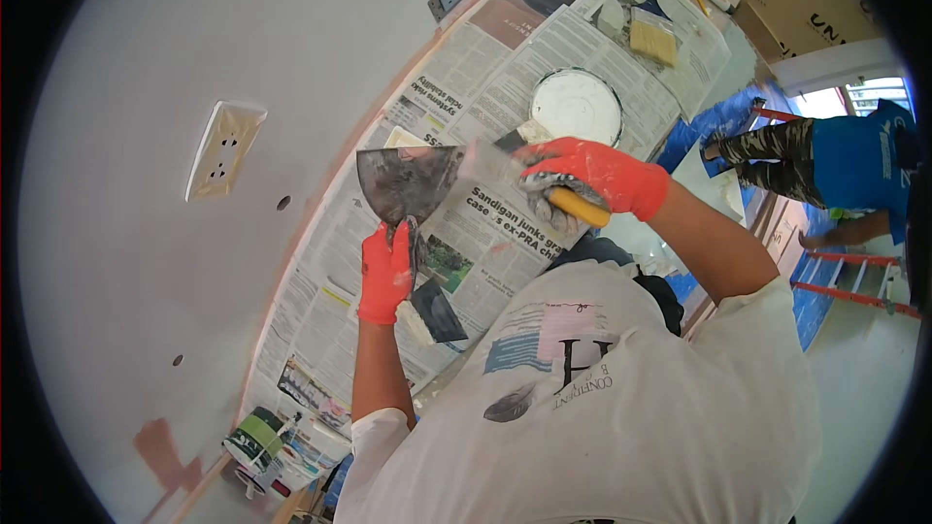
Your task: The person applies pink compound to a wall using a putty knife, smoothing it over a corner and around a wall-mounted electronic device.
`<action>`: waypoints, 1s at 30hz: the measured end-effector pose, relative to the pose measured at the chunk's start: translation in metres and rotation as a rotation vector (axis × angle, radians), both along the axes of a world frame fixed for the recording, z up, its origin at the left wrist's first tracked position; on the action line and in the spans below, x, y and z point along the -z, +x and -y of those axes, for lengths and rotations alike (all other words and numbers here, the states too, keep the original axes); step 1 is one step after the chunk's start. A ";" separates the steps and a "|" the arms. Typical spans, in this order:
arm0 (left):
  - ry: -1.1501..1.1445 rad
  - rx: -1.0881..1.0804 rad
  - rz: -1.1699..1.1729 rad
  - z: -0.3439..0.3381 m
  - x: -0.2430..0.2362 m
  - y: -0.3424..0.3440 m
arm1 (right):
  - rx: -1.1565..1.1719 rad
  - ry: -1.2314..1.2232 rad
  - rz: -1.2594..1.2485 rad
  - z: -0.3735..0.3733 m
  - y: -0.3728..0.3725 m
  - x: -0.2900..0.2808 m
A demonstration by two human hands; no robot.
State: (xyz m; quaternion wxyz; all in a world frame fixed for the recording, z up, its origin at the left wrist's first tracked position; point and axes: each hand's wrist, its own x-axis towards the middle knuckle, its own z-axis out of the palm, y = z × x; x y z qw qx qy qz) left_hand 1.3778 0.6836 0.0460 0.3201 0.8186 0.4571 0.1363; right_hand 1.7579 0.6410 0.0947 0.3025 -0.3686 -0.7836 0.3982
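Note:
In red-coated gloves, my left hand [386, 274] grips the handle of a wide putty knife [406, 182], its dark, smeared blade pointing away from me. My right hand [594, 173] is closed round the yellow handle of a second putty knife [579, 206]. That knife's blade is blurred and reaches toward the edge of the wide blade; whether they touch I cannot tell. Beyond my right hand is a round tub of white compound [577, 105]. A smaller dark-bladed spreader [439, 311] lies on the newspaper beside my left wrist.
Newspaper [476, 73] covers the counter along the wall. A paintbrush [653, 37] lies at the far end, a green can [256, 439] stands at the near left. Wall outlets [227, 150] are on the left. Another person [854, 160] stands at right by a red ladder [843, 281].

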 end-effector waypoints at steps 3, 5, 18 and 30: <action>0.025 -0.051 -0.097 0.004 -0.002 0.010 | 0.015 -0.031 -0.222 0.004 -0.007 0.029; -0.068 -0.113 0.028 0.002 0.004 0.015 | -0.009 -0.101 -0.259 -0.002 -0.011 0.030; 0.150 0.037 -0.110 0.027 0.011 0.037 | 0.267 -0.435 -0.339 -0.038 0.030 -0.004; 0.382 -0.259 -0.333 0.076 0.085 0.098 | 0.197 -1.147 -0.861 -0.208 0.078 0.093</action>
